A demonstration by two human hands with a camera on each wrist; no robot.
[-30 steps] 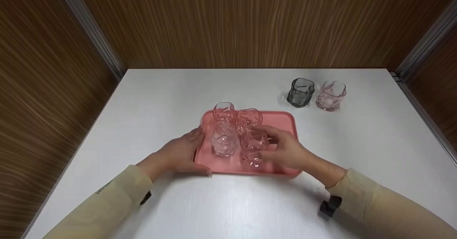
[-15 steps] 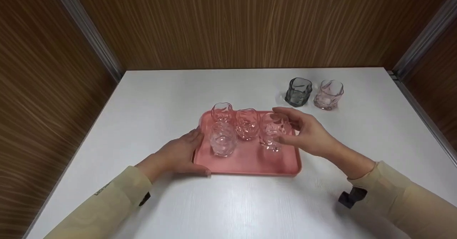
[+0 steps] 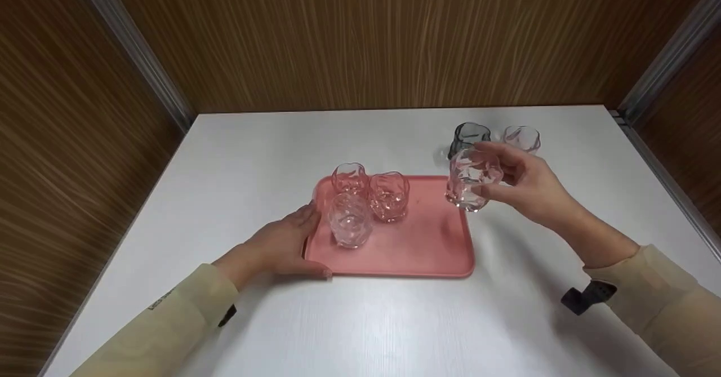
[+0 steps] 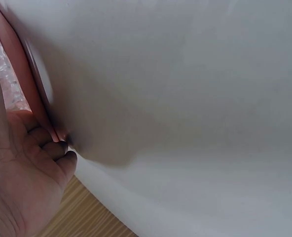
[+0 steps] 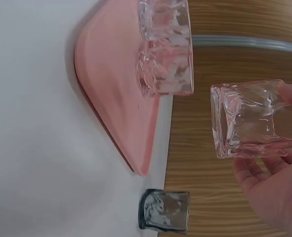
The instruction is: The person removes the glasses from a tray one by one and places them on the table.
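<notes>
Right hand (image 3: 526, 188) pinches a clear glass (image 3: 470, 182), lifted just over the tray's (image 3: 405, 253) right edge; a slick faceted wall could slip from that grip. Left hand (image 3: 276, 247) lies flat, steadying the tray's left edge. Count: three glasses on the tray, one held, two beyond it: grey (image 3: 467, 136) and pink (image 3: 523, 137).

A clear, faceted glass (image 3: 470, 184) is held upright in the air, over the right edge of the pink tray (image 3: 428, 253).
</notes>
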